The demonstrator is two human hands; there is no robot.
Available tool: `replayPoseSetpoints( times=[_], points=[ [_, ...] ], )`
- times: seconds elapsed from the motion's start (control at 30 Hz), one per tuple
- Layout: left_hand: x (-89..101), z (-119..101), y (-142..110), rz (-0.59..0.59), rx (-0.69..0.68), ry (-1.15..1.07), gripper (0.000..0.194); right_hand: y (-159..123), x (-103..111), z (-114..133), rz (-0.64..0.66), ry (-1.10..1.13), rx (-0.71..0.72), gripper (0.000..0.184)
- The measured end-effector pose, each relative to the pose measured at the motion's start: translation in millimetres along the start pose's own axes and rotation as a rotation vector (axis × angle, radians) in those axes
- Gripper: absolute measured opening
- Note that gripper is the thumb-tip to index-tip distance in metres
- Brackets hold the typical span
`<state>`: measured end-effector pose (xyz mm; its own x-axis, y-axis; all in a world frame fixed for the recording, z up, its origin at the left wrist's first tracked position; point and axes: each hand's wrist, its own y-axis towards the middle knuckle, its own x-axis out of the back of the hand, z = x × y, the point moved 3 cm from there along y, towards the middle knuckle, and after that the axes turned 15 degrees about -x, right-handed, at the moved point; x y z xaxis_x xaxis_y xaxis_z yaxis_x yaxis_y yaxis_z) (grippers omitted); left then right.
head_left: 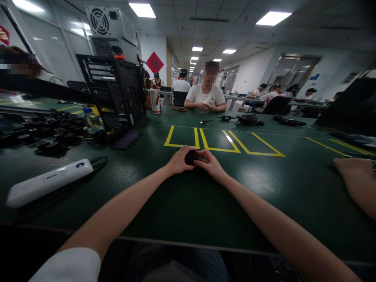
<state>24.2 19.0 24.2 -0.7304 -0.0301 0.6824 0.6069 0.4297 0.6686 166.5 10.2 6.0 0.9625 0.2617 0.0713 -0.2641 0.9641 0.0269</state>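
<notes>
Between my two hands is a small black object, dark and roundish; its kind does not show. My left hand curls around its left side, thumb below and fingers above. From the right, my right hand pinches its edge with thumb and fingertips. Both hands are just above or on the green tabletop, near the lower ends of the yellow tape outlines. Part of the object is hidden behind my fingers.
At left lie a white oblong device, several black parts, a bottle and an open computer case. A paper cup and black cables are farther back. A person sits opposite; another person's hand is at right.
</notes>
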Motion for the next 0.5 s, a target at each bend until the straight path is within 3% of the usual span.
replayPoseSetpoints(
  times=[0.13, 0.27, 0.5],
  points=[
    [-1.4, 1.9, 0.3, -0.012, -0.011, 0.004, 0.057, 2.1, 0.7, 0.1, -0.046, -0.035, 0.008, 0.024],
    [-2.2, 3.2, 0.2, -0.016, -0.012, 0.004, 0.058, 3.1, 2.6, 0.9, -0.083, -0.084, 0.033, 0.028],
    [-1.3, 2.3, -0.5, -0.013, -0.008, -0.003, 0.058, 0.4, 0.6, -0.6, 0.022, 0.005, -0.007, 0.033]
  ],
)
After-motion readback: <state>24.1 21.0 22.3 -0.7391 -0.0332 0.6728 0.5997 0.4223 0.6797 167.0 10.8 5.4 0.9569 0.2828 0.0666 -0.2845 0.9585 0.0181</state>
